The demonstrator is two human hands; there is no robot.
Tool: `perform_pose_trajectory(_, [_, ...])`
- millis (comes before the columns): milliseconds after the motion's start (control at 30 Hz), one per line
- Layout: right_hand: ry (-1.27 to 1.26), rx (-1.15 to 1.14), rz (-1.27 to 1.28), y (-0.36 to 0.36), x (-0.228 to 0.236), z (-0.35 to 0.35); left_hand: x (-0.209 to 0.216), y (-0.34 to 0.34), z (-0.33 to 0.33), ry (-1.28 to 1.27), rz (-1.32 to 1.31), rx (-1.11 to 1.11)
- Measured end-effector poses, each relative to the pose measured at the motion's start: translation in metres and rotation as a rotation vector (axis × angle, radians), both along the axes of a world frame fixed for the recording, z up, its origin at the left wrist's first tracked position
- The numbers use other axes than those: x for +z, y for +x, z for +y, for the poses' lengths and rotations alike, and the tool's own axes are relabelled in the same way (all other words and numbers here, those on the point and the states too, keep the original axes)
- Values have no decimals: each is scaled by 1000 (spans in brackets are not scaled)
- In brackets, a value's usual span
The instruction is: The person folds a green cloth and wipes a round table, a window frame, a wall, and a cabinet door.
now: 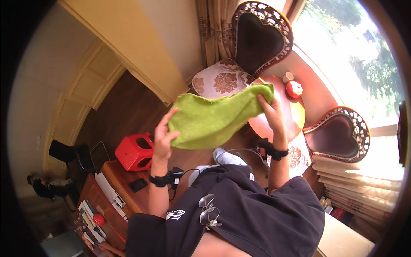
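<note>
Out in front of the body, partly hiding the round table, a green cloth is held up between the left hand and the right hand, its opposite ends pinched by their fingers. For a flat spread, a light, even outward pull should be applied — the sagging lower edge is best drawn level — though the fingertips behind it cannot be clearly made out.

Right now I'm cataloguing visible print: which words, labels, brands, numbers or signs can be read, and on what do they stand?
Dark shirt: white lettering, not copied here.
Left-wrist device: small white mark, too small to read.
Stacked papers: any print too small to read.
Green cloth: no print visible.
</note>
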State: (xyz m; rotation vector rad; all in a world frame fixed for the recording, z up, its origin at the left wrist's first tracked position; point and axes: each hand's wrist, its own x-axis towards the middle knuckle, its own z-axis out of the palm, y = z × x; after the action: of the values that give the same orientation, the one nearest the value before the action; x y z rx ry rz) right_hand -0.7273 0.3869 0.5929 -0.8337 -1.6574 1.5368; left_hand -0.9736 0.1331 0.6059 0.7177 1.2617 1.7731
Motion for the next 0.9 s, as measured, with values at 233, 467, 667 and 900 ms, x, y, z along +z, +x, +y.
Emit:
perform_pose_trajectory(233, [287, 270, -78, -162, 43, -19, 2, -128, -91, 12, 61, 557])
perform_pose_trajectory(467, [473, 288, -191, -268, 63, -80, 12, -232, -145, 86, 29, 530])
perform_pose_trajectory(667, [695, 244, -292, -319, 61, -119, -10, -321, -192, 20, -11, 422])
perform_pose_trajectory(900, [778, 392, -450, -388, 98, -146, -20, -410, -224, -71, -24, 232])
